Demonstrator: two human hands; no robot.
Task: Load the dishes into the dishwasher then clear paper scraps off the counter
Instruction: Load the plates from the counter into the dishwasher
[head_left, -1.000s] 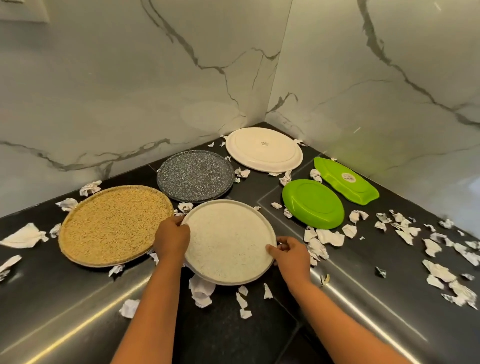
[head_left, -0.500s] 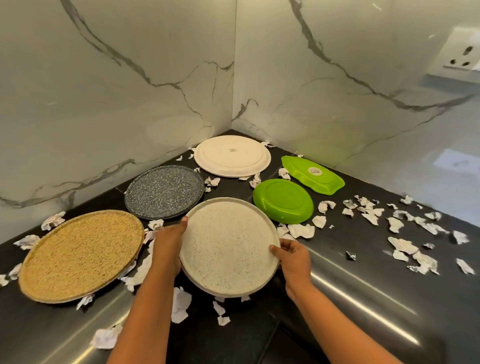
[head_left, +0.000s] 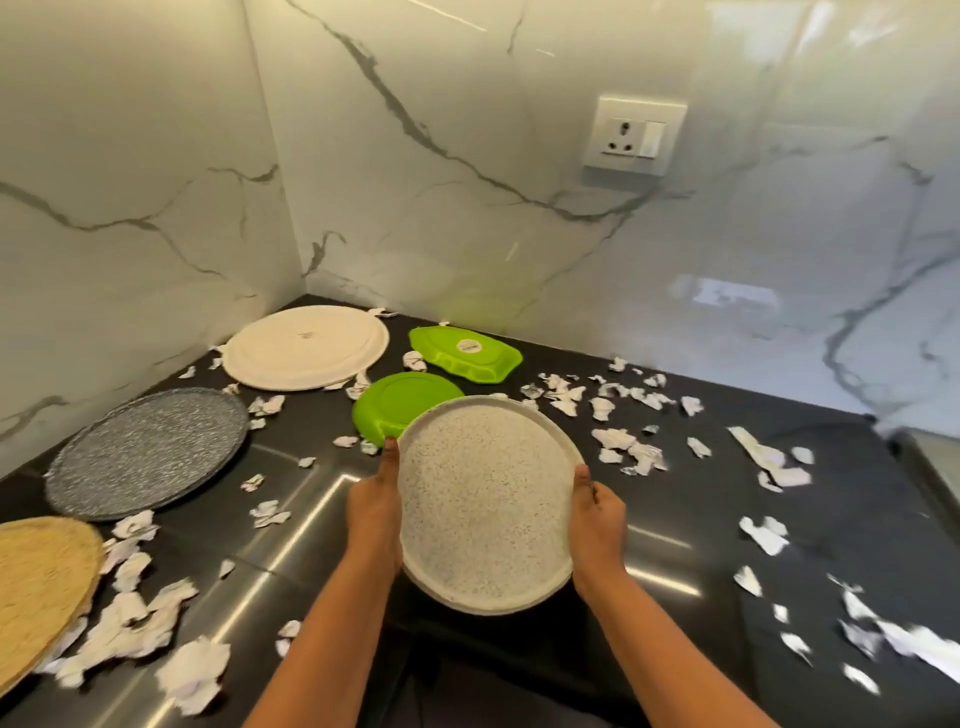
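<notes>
left hand (head_left: 375, 512), right hand (head_left: 597, 525), gripping speckled plate (head_left: 485, 501)

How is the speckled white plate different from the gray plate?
The white plate is held at its edges by the left hand and right hand; the gray plate lies untouched on the counter. The white plate is pale with fine specks; the gray plate is dark. Both are round and speckled.

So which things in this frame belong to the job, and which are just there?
Job: speckled white round plate held in both hands, left hand, right hand; grey speckled plate; cream plate; two green plastic dishes; woven tan plate; torn paper scraps.
Just there: white wall socket.
</notes>
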